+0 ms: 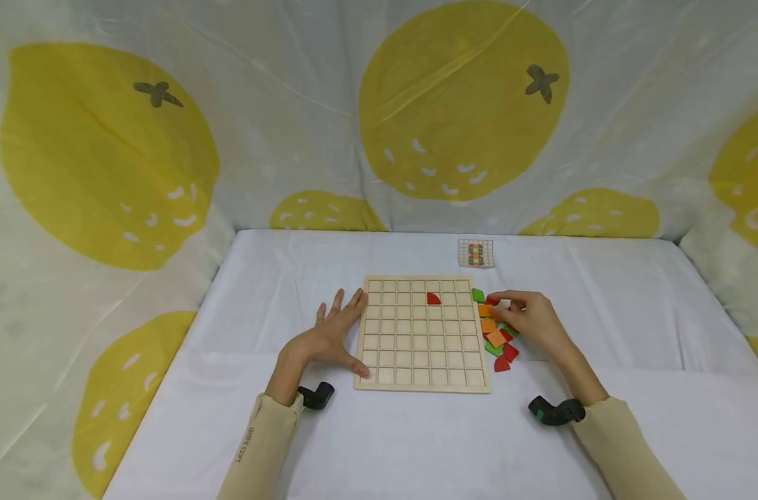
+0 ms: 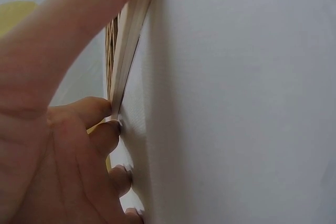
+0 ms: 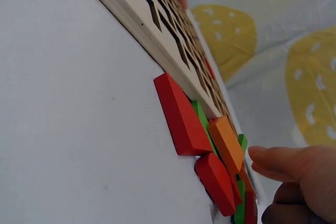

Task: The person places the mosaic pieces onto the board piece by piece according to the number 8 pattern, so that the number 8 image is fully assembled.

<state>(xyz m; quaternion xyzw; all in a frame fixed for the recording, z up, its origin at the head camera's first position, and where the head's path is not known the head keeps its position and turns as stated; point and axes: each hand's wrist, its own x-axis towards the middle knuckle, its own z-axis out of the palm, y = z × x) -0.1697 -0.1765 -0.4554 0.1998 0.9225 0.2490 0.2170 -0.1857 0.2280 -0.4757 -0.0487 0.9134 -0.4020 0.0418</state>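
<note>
A square wooden grid board (image 1: pixel 423 389) lies on the white cloth, with one red quarter-round piece (image 1: pixel 433 299) in a cell of its upper part. My left hand (image 1: pixel 330 340) rests at the board's left side with fingers spread, fingertips by the upper left edge and thumb (image 2: pixel 79 30) at the lower left corner. At the right edge, my right hand (image 1: pixel 535 323) reaches over a small pile of coloured pieces, index fingertip and thumb around a red piece (image 1: pixel 491 301). I cannot tell whether they pinch it. An orange square (image 3: pixel 227 142) lies just by these fingertips.
The pile also holds green pieces (image 1: pixel 477 295) and red ones, such as a quarter-round (image 1: pixel 502 363) at its near end. Beyond the board lies a small pattern card (image 1: pixel 476 253). A lemon-print curtain (image 1: pixel 329 125) rises behind the table.
</note>
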